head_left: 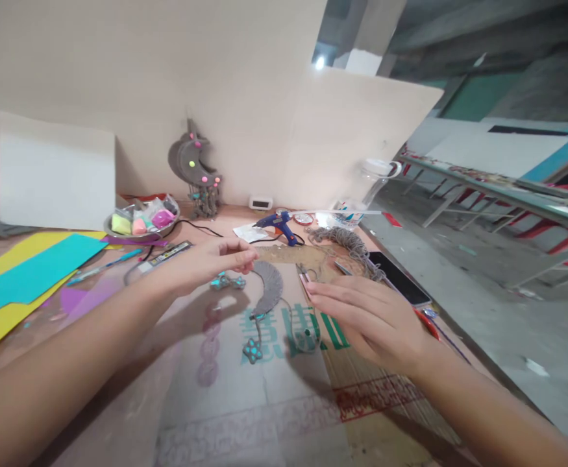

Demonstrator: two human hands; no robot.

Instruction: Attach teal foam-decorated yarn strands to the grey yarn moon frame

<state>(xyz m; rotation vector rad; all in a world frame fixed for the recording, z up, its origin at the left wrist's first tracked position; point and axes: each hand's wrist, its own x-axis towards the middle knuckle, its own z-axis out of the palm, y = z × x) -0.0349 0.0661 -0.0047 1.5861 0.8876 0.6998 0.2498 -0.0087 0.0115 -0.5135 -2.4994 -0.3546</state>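
My left hand (218,263) is over the work surface, thumb and fingertips pinched together beside the top of a grey yarn-wrapped crescent (270,285). Whatever is in the pinch, if anything, is too small to make out. From the crescent's lower tip hangs a cord with a grey star (252,350) that has turquoise dots. More turquoise-and-grey star pieces (228,281) lie under my left hand. My right hand (376,318) is palm down, fingers stretched out, its fingertips beside a slim pinkish tool (304,279). I cannot tell whether they touch it. A loose grey strand curves between the hands.
Behind stand a blue glue gun (284,227), a bowl (171,224) of coloured clay packs and a finished-looking crescent ornament (193,162). At right lie a grey yarn bundle (346,243), a phone (400,279) and a lidded clear jug (374,181). Coloured sheets (35,272) cover the left side.
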